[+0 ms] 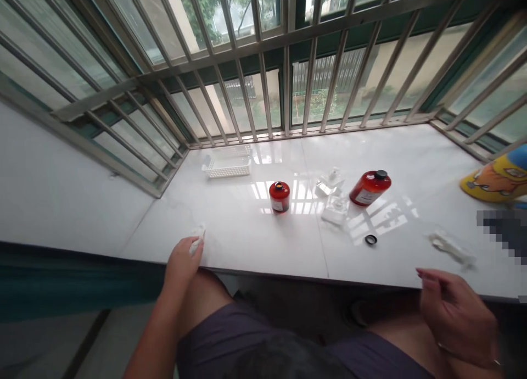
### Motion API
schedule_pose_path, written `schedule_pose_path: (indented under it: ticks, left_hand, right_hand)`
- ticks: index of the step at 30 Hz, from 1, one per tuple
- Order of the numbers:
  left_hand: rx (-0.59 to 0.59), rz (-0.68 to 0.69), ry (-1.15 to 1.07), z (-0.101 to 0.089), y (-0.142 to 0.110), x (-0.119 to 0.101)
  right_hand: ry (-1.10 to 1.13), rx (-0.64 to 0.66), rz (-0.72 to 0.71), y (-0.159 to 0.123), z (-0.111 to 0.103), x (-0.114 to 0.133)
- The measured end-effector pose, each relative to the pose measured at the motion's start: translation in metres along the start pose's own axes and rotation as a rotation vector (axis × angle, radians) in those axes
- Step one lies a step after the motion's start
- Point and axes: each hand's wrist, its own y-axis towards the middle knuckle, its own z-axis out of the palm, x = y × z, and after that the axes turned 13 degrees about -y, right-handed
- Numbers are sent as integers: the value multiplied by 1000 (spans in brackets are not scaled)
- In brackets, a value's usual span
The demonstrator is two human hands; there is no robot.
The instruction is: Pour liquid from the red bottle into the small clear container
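The white tissue (198, 237) lies at the counter (255, 241) edge, pinched in the left hand (183, 261). The right hand (457, 313) hangs open, empty. Best to grip it gently.

White sill (255, 236): 2 red bottles (279, 196), perhaps tissue (198, 236)

**Hands: position and state**

Left hand (183, 258): forearm bare, extended forward and up from lower frame; wrist straight, back of hand facing up, fingers curled closed around a small white object at the fingertips. Right hand (455, 313): held low at right, palm turned inward, fingers loosely bent and spread, holding nothing. The two hands are well apart.
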Motion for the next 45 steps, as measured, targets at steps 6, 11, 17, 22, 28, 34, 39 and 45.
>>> schedule_pose_path:
  ticks: [6,11,17,22,28,34,39,45]
  left_hand:
    - [7,-7,85,16,22,18]
    - [0,-13,23,22,29,7]
    - [80,46,-100,57,18,-37]
    - [210,135,-181,104,10,-89]
    - [299,193,-225,136,2,-134]
    - [410,268,-286,159,-12,-167]
    - [603,456,-350,178,-44,-212]
    - [787,630,-504,186,-87,-252]
  right_hand:
    - [75,18,96,25,32,13]
    - [19,93,255,25,47,9]
    - [-34,141,172,26,48,10]
    - [-54,101,149,25,50,12]
    - [-52,99,123,25,50,13]
    - [-59,101,107,26,49,15]
    - [-60,103,102,26,49,15]
    - [-53,115,94,27,48,16]
